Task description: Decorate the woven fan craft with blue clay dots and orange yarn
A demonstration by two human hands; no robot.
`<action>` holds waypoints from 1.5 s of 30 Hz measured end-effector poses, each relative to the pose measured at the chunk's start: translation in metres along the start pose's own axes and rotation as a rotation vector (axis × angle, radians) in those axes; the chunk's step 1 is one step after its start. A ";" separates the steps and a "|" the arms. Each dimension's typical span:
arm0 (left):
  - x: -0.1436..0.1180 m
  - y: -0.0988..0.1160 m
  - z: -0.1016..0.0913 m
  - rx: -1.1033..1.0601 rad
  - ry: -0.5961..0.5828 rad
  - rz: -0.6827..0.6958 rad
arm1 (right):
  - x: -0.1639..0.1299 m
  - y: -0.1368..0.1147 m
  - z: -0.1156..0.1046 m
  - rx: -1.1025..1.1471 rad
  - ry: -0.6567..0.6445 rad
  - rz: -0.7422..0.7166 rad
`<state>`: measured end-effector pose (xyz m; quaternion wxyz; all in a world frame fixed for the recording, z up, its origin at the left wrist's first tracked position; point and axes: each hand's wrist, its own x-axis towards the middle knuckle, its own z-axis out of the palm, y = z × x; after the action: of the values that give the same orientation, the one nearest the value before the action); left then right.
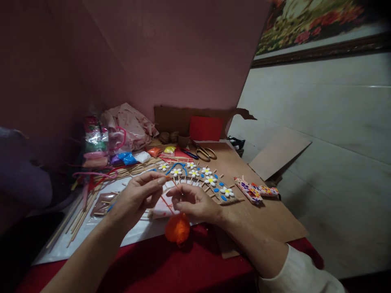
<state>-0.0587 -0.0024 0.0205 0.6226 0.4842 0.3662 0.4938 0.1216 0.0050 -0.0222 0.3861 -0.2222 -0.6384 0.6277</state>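
Orange yarn (166,202) runs between my two hands, above the near edge of the work surface. My left hand (140,197) pinches it between thumb and fingertips. The curled fingers of my right hand (194,202) hold the same strand a little lower. Just below them is a fluffy orange yarn ball (177,229), joined to the strand. Behind my hands lies an arched piece of woven twine and sticks (215,185), decorated with white daisies, yellow centres and blue dots; my hands hide part of it. A white cloth with pink marks (161,207) is partly covered by my fingers.
Gold-handled scissors (206,154) lie on the brown cardboard (262,211). Thin wooden sticks (81,215) are at left, near coloured clay packets (125,158). A flowered pouch (249,190) is at right. Red cloth (146,264) covers the table front.
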 end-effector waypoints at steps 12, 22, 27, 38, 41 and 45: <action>0.005 0.007 -0.004 -0.110 0.152 0.037 | 0.003 -0.005 -0.019 -0.057 0.353 0.102; -0.004 0.004 -0.001 -0.077 -0.063 -0.033 | -0.004 -0.010 -0.002 -0.223 0.072 -0.094; 0.002 0.005 -0.001 -0.069 0.069 0.002 | -0.004 -0.008 -0.005 0.027 0.025 0.061; -0.001 0.000 0.000 0.053 -0.039 -0.005 | -0.004 -0.009 0.003 -0.390 0.168 -0.122; 0.000 0.002 0.000 0.026 0.006 0.027 | -0.004 -0.006 0.004 -0.353 0.070 -0.113; 0.005 0.004 -0.004 0.057 0.157 0.006 | -0.004 -0.009 -0.002 -0.277 0.125 -0.044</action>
<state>-0.0622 0.0038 0.0239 0.5765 0.4624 0.4265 0.5215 0.1275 0.0022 -0.0141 0.4045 -0.2977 -0.6985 0.5098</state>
